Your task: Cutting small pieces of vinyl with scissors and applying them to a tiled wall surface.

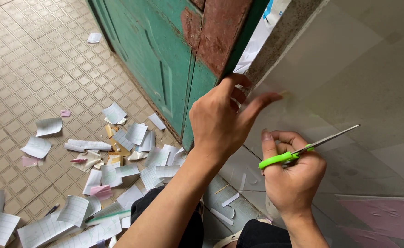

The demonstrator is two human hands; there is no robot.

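1. The right hand (294, 177) is gripping a pair of metal scissors with bright green plastic handles (305, 147), fingers curled through the loops and thumb lying on top. The scissors are sitting in front of the pale grey wall (372, 78); their long axis is running from the handles at lower left to the tip at upper right, with the blades looking closed or nearly so.

2. The left hand (222, 121) is reaching up just above and left of the right hand, fingers bent, fingertips pressing at the wall edge beside the door; the index finger is blurred, so whether it is pinching anything thin cannot be told.

3. A pink rectangular sheet (383, 220) is lying flat against the wall at lower right.

4. Dark trouser-clad knees (261, 234) are showing at the bottom.

5. Scattered white lined paper scraps (119, 165), with a few pink and yellow pieces, are littering the beige tiled floor (32, 59).

6. A green painted door with a rusty red patch (165, 55) is standing beyond the hands.

7. A white strip with a blue mark (261, 36) is hanging between the door and the wall edge.
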